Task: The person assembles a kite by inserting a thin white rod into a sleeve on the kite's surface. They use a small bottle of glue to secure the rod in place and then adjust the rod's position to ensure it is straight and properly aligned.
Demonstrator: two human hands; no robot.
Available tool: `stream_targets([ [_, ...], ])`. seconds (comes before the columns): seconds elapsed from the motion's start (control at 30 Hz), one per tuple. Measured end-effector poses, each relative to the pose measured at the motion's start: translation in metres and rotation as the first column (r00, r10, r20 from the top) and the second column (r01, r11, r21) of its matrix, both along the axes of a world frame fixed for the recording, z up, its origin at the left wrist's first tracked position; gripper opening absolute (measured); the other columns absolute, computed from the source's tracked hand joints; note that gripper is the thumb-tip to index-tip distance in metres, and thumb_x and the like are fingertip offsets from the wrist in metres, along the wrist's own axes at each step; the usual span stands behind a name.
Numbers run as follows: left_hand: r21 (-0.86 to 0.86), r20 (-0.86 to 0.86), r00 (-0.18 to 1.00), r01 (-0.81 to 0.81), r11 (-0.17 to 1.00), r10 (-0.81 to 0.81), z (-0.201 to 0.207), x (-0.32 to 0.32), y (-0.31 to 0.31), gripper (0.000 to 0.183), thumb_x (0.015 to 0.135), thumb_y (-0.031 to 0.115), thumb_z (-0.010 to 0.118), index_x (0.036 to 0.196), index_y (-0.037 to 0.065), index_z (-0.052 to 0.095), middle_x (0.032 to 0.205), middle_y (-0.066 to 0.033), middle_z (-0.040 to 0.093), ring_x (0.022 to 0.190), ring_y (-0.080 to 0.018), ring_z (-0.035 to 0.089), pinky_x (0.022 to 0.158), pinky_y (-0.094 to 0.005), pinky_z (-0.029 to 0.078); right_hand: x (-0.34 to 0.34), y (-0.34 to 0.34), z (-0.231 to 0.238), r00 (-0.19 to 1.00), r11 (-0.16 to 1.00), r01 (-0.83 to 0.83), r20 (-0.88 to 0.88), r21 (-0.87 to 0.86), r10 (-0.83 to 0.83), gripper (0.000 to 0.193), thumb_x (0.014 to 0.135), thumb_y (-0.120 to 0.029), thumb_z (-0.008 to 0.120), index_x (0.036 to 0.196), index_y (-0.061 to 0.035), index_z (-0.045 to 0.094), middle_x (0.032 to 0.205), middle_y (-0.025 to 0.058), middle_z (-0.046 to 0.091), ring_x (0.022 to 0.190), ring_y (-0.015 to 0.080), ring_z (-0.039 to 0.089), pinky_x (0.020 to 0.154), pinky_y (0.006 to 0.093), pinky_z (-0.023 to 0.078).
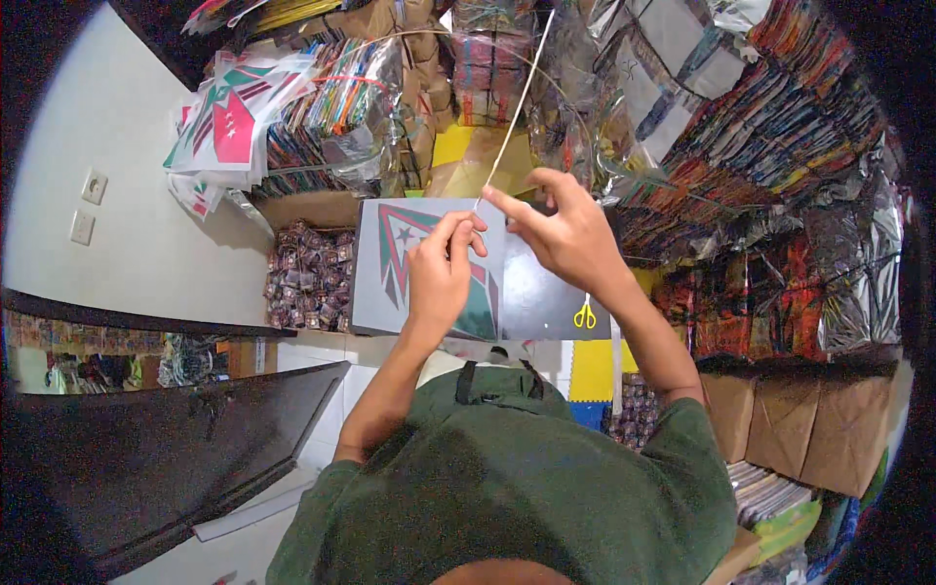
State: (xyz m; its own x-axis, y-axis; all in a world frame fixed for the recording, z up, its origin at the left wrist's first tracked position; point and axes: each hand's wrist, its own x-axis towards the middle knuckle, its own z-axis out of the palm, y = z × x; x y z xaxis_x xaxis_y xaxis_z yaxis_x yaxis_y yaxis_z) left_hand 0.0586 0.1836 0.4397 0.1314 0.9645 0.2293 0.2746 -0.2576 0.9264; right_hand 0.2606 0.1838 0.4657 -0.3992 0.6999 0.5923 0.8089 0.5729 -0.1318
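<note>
**Both hands pinch a thin stick over a kite sheet**

The left hand [439, 278] and the right hand [565, 234] meet above a grey kite sheet [385, 283] printed with a red, green and white triangle pattern. The right hand's fingers [507, 207] are closed in a pinch on the lower end of a thin pale stick [517, 107], which rises slanting up and to the right toward the top of the view. The left hand's fingers [458, 229] are curled close together with their tips at the same end of the stick, touching it or the sheet's top edge; which one cannot be told. The sheet lies flat on a dark board [546, 297], partly hidden under the left hand. A pair of yellow-handled scissors [584, 314] rests on the board just beside the right wrist. To the left of the sheet stands an open box of small wrapped packets [307, 278]. Behind it, a stack of finished kites [234, 122] leans against bundles wrapped in clear plastic.
</note>
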Motion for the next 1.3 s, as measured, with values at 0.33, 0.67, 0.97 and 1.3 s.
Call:
stream_targets([
  [0.33, 0.046, 0.030, 0.999, -0.016, 0.999, 0.014, 0.000, -0.015, 0.003, 0.022, 0.105, 0.015, 0.050, 0.104, 0.001, 0.067, 0.068, -0.0047, 0.067, 0.056, -0.0083, 0.055, 0.053, -0.0291, 0.043, -0.022, -0.003, 0.002, 1.000, 1.000, -0.030, -0.001, -0.007, 0.030, 0.058, 0.081, -0.018, 0.078, 0.135, -0.0315, 0.065, 0.114, 0.0143, 0.057, 0.091, 0.0282, 0.061, 0.077, 0.0375, 0.054],
  [0.67, 0.003, -0.002, 0.999, 0.046, 0.999, -0.046, 0.006, -0.078, 0.001, 0.020, 0.103, 0.009, 0.049, 0.109, 0.001, 0.067, 0.074, -0.0066, 0.069, 0.056, -0.0089, 0.056, 0.053, -0.0291, 0.044, -0.070, -0.006, 0.019, 0.986, 0.991, 0.075, -0.139, -0.114, -0.091, 0.057, 0.085, -0.020, 0.075, 0.139, -0.0296, 0.060, 0.116, 0.0163, 0.059, 0.087, 0.0300, 0.062, 0.077, 0.0404, 0.054],
  [0.97, 0.075, -0.024, 1.000, 0.018, 0.997, -0.016, 0.004, -0.141, -0.007, 0.021, 0.102, 0.007, 0.051, 0.111, 0.000, 0.068, 0.076, -0.0104, 0.070, 0.059, -0.0138, 0.062, 0.056, -0.0319, 0.049, -0.154, -0.010, 0.024, 0.999, 0.991, 0.044, 0.018, -0.130, -0.042, 0.051, 0.086, -0.018, 0.073, 0.135, -0.0212, 0.062, 0.087, 0.0075, 0.064, 0.081, 0.0272, 0.063, 0.070, 0.0408, 0.051],
  [1.3, 0.055, 0.078, 0.993, 0.087, 0.995, -0.092, -0.011, -0.199, -0.002, 0.021, 0.104, 0.012, 0.051, 0.107, 0.000, 0.068, 0.077, -0.0058, 0.070, 0.065, -0.0073, 0.059, 0.059, -0.0263, 0.045, -0.215, -0.035, 0.008, 0.993, 0.991, 0.000, -0.113, -0.136, -0.016, 0.050, 0.086, -0.014, 0.072, 0.135, -0.0180, 0.062, 0.078, 0.0085, 0.063, 0.074, 0.0285, 0.064, 0.067, 0.0409, 0.051],
])
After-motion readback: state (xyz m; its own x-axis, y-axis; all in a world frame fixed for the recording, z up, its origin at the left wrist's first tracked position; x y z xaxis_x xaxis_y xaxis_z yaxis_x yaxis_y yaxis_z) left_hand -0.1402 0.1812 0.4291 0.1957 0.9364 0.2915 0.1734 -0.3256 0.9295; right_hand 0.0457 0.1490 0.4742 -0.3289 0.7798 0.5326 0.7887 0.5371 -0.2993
